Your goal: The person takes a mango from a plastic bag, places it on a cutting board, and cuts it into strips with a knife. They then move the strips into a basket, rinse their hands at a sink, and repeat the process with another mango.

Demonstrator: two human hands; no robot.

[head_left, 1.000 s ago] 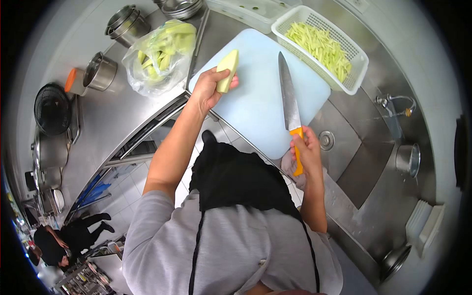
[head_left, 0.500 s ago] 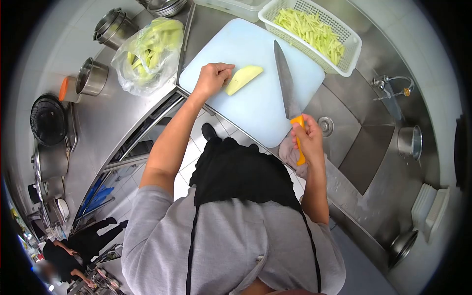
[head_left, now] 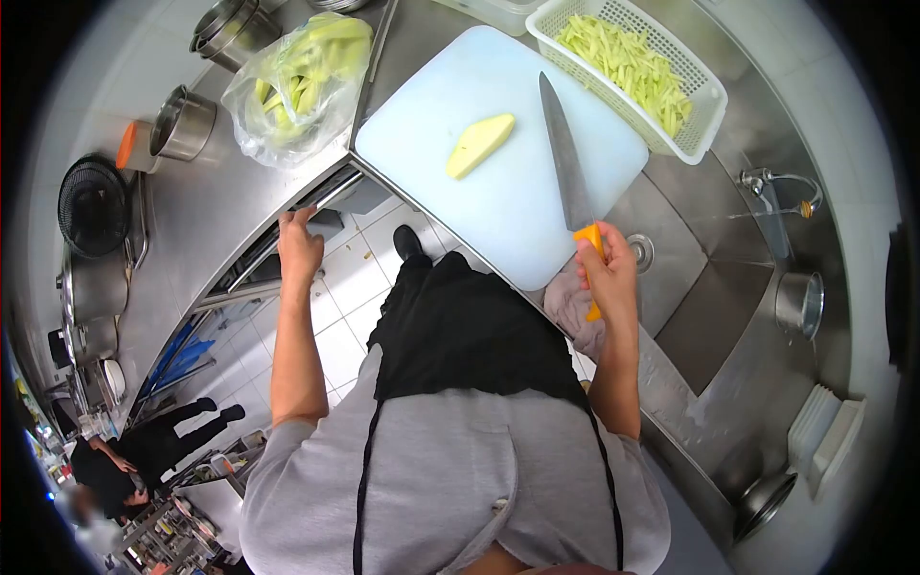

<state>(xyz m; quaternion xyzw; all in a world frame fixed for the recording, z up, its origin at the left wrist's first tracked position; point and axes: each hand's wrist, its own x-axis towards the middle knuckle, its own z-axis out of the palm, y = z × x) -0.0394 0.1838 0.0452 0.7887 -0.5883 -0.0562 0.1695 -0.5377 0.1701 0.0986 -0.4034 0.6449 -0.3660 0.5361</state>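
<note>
My right hand (head_left: 610,271) is wrapped round the orange handle of a large kitchen knife (head_left: 565,158). Its long blade lies over the right side of a white cutting board (head_left: 422,105), tip toward the far edge. A pale green peeled vegetable piece (head_left: 480,146) rests on the board, left of the blade and touched by neither hand. Off the board to the left, my left hand (head_left: 301,247) is held with its fingers stretched apart and nothing in them, close to the front edge of the steel counter (head_left: 220,206).
Behind the board, a white perforated basket (head_left: 704,120) contains pale green strips. A clear plastic bag (head_left: 259,125) of green pieces sits at left. Right are a sink (head_left: 714,321), a tap (head_left: 771,182) and a crumpled cloth (head_left: 575,311). Another person (head_left: 105,470) stands far left.
My left hand has left the spot beside the vegetable piece and moved left and toward me, off the board. My right hand keeps the knife in nearly the same place.
</note>
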